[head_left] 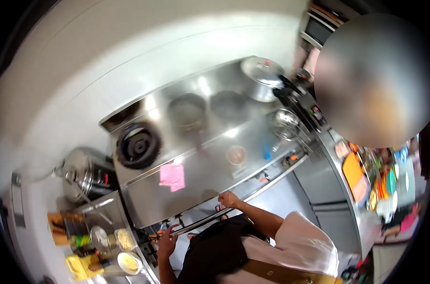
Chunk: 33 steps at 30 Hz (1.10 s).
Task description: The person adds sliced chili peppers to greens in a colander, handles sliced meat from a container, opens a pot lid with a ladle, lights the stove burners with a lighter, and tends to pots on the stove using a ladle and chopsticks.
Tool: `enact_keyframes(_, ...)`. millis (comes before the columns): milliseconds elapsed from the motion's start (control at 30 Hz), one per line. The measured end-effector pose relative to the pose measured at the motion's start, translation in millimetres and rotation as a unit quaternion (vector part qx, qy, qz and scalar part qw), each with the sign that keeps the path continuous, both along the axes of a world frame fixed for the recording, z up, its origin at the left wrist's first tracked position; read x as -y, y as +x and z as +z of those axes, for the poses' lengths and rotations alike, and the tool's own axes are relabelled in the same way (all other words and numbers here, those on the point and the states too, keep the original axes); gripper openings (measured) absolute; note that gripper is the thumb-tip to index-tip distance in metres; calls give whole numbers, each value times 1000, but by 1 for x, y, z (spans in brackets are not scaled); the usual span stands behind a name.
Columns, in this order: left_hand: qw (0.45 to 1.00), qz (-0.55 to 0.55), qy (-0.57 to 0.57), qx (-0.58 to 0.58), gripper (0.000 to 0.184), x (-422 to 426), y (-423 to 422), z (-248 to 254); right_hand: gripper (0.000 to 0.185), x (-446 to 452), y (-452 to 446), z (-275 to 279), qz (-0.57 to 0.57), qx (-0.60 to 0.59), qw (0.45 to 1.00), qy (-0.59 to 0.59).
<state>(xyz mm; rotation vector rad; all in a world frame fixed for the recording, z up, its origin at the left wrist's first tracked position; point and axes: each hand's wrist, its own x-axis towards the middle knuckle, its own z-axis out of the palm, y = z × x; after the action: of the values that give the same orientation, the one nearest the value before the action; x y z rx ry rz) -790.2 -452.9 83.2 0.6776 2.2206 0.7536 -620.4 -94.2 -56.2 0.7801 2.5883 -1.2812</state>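
Observation:
My left hand [166,241] is at the front edge of the steel stove [146,206], beside its control knobs [178,220]. The fingers look stretched out and hold nothing that I can see. My right hand [229,199] hangs in front of the stove's front rail, fingers curled in, with nothing visible in them. On the stove top lies a pink cloth [172,177]. Behind it sit a dark wok [187,113] and a dark pan [229,106], both blurred. A black burner ring [139,146] is at the left. A small round dish [235,155] rests towards the right.
A lidded steel pot [262,78] stands at the stove's back right, near a steel strainer [286,124]. Another large pot [85,173] is at the left. Below it, a side counter carries a bowl of yellow food [129,263] and a yellow container [80,266]. An orange board [353,173] lies right.

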Motion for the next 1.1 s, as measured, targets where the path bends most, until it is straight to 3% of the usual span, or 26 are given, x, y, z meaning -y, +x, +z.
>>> enact_keyframes(167, 991, -120, 19, 47, 51, -57, 21, -19, 27, -26, 97, -43, -129, -30, 989, 64)
enact_keyframes(233, 983, -182, 1, 37, 52, -77, 20, -24, 31, -27, 144, -9, -231, 83, 957, -155)
enact_keyframes(333, 957, -290, 10, 16, 54, -109, 11, -38, 40, 2, 238, -28, -351, 152, 910, -161)
enact_keyframes(500, 915, -401, 1, 44, 53, -174, 19, -46, 50, 135, 384, -29, -577, 184, 781, -155)
enact_keyframes(533, 899, -437, -5, 21, 53, -188, 23, -48, 49, 168, 414, -56, -593, 203, 761, -165)
enact_keyframes(567, 882, -470, -9, -5, 53, -204, 29, -49, 47, 197, 428, -41, -694, 178, 668, -203)
enact_keyframes(600, 868, -495, 3, -40, 52, -218, 42, -44, 45, 229, 444, -36, -726, 153, 637, -208)
enact_keyframes(667, 851, -525, -19, -27, 52, -247, 84, -19, 38, 271, 460, -24, -799, 148, 512, -277)
enact_keyframes(767, 812, -584, -14, 2, 54, -286, 138, -30, 32, 329, 486, -79, -818, 122, 466, -315)
enact_keyframes(867, 750, -661, -2, -18, 54, -315, 215, -33, 30, 339, 492, -57, -856, 72, 376, -348)
enact_keyframes(967, 697, -716, -34, -13, 53, -341, 309, -26, 30, 342, 531, -108, -848, 45, 403, -342)
enact_keyframes(1000, 669, -742, -32, -14, 53, -349, 341, -35, 31, 335, 543, -93, -851, 35, 408, -328)
enact_keyframes(1100, 576, -817, -2, -17, 54, -373, 433, -40, 25, 326, 590, -82, -902, -116, 282, -306)
